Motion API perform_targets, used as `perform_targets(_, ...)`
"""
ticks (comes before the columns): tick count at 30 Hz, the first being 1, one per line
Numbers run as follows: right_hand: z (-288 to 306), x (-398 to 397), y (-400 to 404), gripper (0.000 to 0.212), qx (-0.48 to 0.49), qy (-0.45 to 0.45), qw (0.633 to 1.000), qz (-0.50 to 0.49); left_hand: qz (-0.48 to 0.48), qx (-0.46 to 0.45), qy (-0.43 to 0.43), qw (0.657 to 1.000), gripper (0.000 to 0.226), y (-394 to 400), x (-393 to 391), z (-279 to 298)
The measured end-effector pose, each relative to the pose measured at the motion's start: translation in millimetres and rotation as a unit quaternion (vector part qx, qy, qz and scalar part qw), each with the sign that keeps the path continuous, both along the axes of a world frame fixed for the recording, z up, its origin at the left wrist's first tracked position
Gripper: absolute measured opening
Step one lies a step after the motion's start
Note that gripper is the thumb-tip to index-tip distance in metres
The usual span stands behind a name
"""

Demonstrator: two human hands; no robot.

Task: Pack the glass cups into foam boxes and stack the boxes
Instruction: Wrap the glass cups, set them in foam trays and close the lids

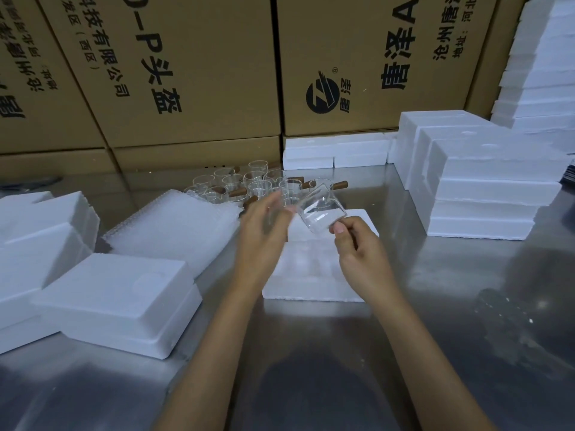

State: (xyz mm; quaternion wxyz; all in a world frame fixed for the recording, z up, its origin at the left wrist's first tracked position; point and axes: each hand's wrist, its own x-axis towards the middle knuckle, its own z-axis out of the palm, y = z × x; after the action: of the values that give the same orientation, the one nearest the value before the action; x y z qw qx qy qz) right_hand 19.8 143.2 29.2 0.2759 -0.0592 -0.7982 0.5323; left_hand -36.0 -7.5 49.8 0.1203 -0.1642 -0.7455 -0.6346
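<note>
Head view: right hand (361, 247) pinches tilted glass cup (322, 209); left hand (261, 231) blurred, apparently open.

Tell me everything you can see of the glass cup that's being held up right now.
The glass cup is clear, empty-looking glass with a wide flat base and a narrower rim with a small pour lip. It is tilted, base toward the camera and rim pointing away, held in the air above the open foam box. The right hand pinches it at its lower right, where any handle is hidden. The left hand, blurred, is open beside its left side; contact cannot be told.
</note>
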Motion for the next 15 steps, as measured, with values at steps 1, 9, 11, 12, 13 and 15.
perform_targets(1, -0.4, -0.5, -0.3, 0.014, 0.001, 0.008, 1.0, -0.017, 0.082, -0.045, 0.028, 0.995, 0.045, -8.7, -5.9, -1.0)
perform_targets(9, -1.0, -1.1, -2.8, 0.011, 0.002, 0.016, 0.998, -0.056, 0.263, -0.478, -0.174, 0.82, 0.067, -49.9, -42.4, -25.9)
perform_targets(11, -0.7, -0.1, -4.6, 0.012, 0.01, 0.018, 0.998, -0.058, 0.287, -0.484, -0.134, 0.816, 0.049, -50.9, -44.7, -27.8)
perform_targets(12, -0.5, 0.3, -5.4, 0.013, 0.011, 0.017, 0.998, -0.058, 0.302, -0.479, -0.113, 0.816, 0.038, -51.8, -45.9, -28.3)
perform_targets(13, -0.2, 0.6, -5.8, 0.013, 0.012, 0.015, 0.998, -0.059, 0.314, -0.472, -0.096, 0.819, 0.031, -53.3, -46.8, -28.5)
perform_targets(15, 0.0, 0.9, -5.8, 0.013, 0.008, 0.013, 0.998, -0.061, 0.329, -0.448, -0.069, 0.829, 0.029, -56.2, -47.4, -28.6)
